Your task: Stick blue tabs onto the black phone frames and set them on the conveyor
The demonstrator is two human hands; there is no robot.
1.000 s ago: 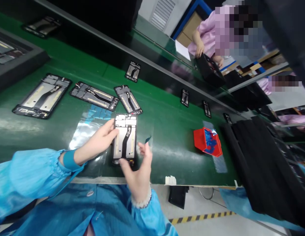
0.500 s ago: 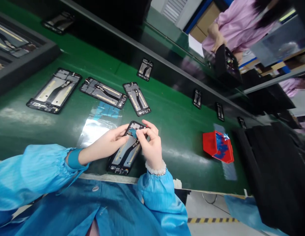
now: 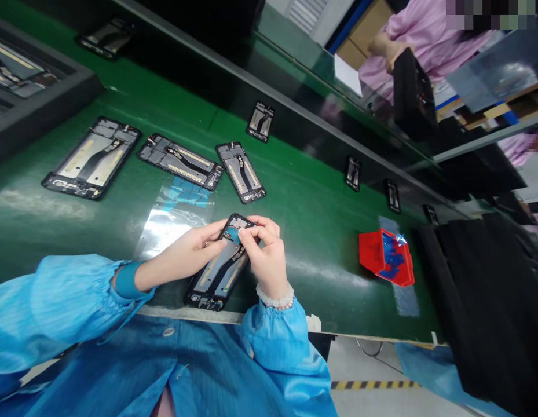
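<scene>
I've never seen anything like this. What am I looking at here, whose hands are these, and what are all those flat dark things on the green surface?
This picture comes from a camera worn on a person's head, looking down at their own two bare hands in blue sleeves. There is no machine. The left hand steadies a phone frame with its inner parts exposed, lying on the green belt. The right hand presses a small blue piece onto the frame's top end with its fingertips. Beside the frame lies a clear film sheet carrying more blue pieces. Three more phone frames lie farther back, and a red bin sits to the right. Up top, a co-worker in pink works at another bench.
</scene>
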